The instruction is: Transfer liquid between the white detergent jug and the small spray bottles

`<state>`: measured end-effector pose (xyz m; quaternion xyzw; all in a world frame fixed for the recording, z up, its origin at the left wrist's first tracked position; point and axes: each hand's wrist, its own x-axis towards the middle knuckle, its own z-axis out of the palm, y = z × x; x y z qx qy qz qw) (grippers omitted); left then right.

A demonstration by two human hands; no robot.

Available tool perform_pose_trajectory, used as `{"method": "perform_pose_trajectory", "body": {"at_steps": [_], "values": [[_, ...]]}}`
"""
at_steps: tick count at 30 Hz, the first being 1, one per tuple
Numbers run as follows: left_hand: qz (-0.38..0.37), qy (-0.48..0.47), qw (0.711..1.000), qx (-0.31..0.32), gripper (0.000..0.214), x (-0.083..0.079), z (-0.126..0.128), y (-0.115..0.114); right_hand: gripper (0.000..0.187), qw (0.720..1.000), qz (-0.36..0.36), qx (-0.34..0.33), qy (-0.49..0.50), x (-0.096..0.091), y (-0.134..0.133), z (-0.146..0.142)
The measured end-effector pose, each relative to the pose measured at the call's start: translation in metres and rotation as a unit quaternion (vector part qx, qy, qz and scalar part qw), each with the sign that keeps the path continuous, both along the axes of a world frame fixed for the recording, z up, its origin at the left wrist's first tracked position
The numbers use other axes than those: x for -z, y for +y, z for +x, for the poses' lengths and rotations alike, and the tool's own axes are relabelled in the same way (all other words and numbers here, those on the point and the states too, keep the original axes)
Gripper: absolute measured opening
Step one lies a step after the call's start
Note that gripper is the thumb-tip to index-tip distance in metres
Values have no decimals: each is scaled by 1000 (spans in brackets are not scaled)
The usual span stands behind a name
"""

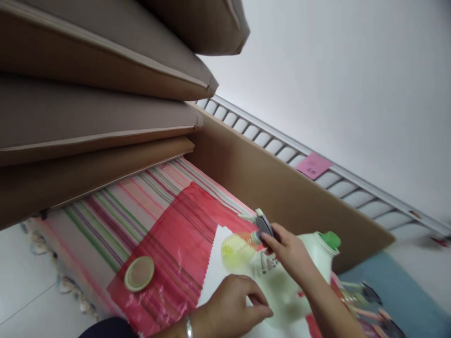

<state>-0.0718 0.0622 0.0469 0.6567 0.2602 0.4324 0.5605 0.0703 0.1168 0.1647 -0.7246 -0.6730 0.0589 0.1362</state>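
Note:
My right hand (287, 251) is closed round the neck of a small spray bottle (246, 244) with yellow liquid and a dark trigger head. The bottle lies tilted over a white cloth (214, 267). My left hand (232, 307), with a bracelet at the wrist, pinches the white cloth near its lower edge. Just behind both hands lies a large pale green jug (310, 263) with a green cap.
A round green lid (139, 273) rests on a red sheet (176, 253) over a striped cloth (116, 216). Brown sofa cushions (88, 108) loom at the left. A brown board (282, 188), a pink note (313, 165) and more spray bottles (366, 300) lie to the right.

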Motion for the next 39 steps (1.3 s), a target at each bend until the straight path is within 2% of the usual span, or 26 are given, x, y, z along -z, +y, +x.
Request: {"method": "perform_pose_trajectory", "body": {"at_steps": [4,7,8,10,12,13,15,17,19,21,23,26,27,28,29,31,32,33,34,36,39], "values": [[63,16,997,-38,21,0,0,-10,24,995,-17,68,67,17,-92,38],[109,38,992,-49,23,10,1,-17,25,992,-33,88,87,39,-139,44],[127,47,990,-29,33,15,3,-20,24,992,-38,88,83,46,-149,43],[147,70,986,18,54,28,12,-29,19,994,-40,80,68,54,-163,36],[133,100,985,49,65,42,24,-40,15,995,-37,63,66,55,-172,25],[115,109,986,49,65,48,30,-45,13,995,-34,53,71,54,-175,20],[71,110,991,3,61,57,41,-54,11,994,-30,43,94,49,-179,13],[32,95,994,-41,58,55,46,-59,11,988,-9,40,150,47,-181,13],[1,70,996,-52,54,42,45,-62,20,970,23,38,239,51,-183,20],[-28,31,998,-38,49,22,39,-65,41,933,49,40,355,61,-186,30],[-67,-20,997,-21,43,0,32,-69,62,887,43,44,457,75,-192,39],[-128,-94,987,-15,36,-25,23,-79,68,828,-4,47,558,90,-208,44],[-138,-109,984,-12,34,-31,21,-83,67,798,-35,41,600,93,-214,44],[-143,-117,983,-4,33,-35,20,-88,66,750,-74,29,657,95,-221,43],[-145,-119,982,8,33,-38,19,-92,66,685,-115,12,720,97,-227,41],[-147,-114,982,29,32,-43,19,-100,67,532,-189,-18,825,102,-236,37],[-149,-113,982,37,33,-45,20,-104,68,469,-211,-21,857,105,-238,35],[-151,-115,981,44,36,-47,21,-107,67,429,-218,-15,876,109,-240,34],[-150,-119,980,53,39,-49,22,-110,64,404,-218,-1,889,112,-241,32],[-140,-122,980,70,41,-53,26,-114,59,376,-201,31,904,118,-242,32],[-116,-119,984,70,28,-57,35,-117,51,372,-133,64,917,120,-246,34]]}}
